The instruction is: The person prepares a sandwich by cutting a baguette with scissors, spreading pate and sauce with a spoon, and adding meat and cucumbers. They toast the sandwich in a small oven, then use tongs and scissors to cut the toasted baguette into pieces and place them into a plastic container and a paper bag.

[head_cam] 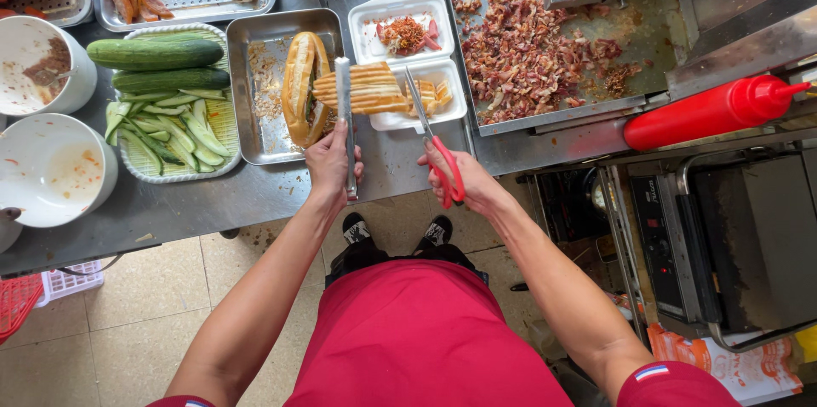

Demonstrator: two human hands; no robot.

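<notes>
Bread [368, 88], a flattened, ridged toasted piece, is held over the near edge of a white foam box [407, 58], between a steel tray on its left and the box's far compartment. The tongs [345, 122] clamp it: the left hand [332, 164] is wrapped tight around their handle, fingers curled shut, blades pointing away from the person. Just right of the bread, the scissors [432, 141] reach in with their steel blades lying over the box's near compartment, tips by the bread's right end. The right hand [464, 181] grips the red handles, fingers through the loops and closed narrow; whether the blades are parted cannot be told.

The box's far compartment holds a small heap of reddish chopped filling. In the steel tray [255, 75] left of the bread lies a split baguette [302, 88] among crumbs. Further left, a green basket [223, 117] carries two whole cucumbers and cucumber slices. Two white bowls [51, 169] stand at the far left. To the right, a griddle [596, 41] is spread with chopped meat, and a red squeeze bottle [711, 111] lies on its near ledge.
</notes>
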